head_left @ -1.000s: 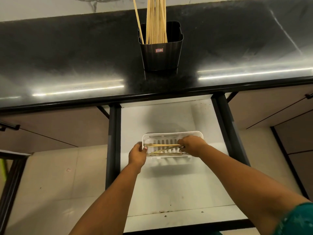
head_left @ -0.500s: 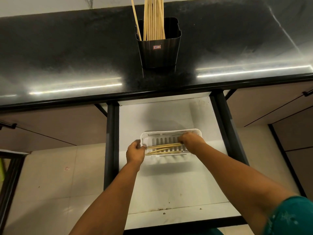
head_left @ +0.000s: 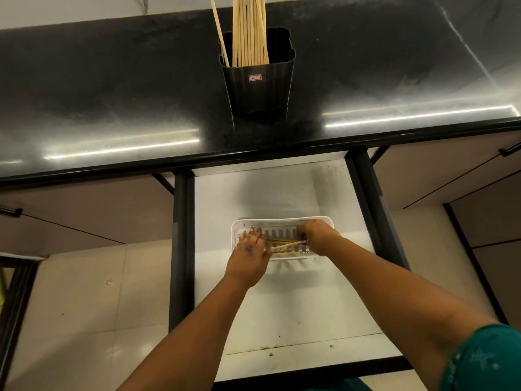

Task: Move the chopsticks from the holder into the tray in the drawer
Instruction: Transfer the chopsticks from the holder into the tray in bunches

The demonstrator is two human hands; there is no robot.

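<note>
A white slotted tray (head_left: 282,221) lies in the open drawer (head_left: 282,311). A few wooden chopsticks (head_left: 284,245) lie across it, left to right. My left hand (head_left: 248,256) reaches over the tray's left part, fingers stretched out and touching the chopsticks' left ends. My right hand (head_left: 317,237) is over the tray's right side, its fingers curled down around the chopsticks' right ends. On the black counter behind stands the black holder (head_left: 258,86) with several long chopsticks (head_left: 248,32) upright in it.
The drawer has a white floor and black side rails (head_left: 183,235). The glossy black counter (head_left: 112,94) overhangs its back. Closed cabinet fronts (head_left: 451,176) flank the drawer, with a tiled floor (head_left: 84,306) below left.
My left hand has left the tray's left rim and moved in over the chopsticks, fingers spread. My right hand stays at the chopsticks' right ends.
</note>
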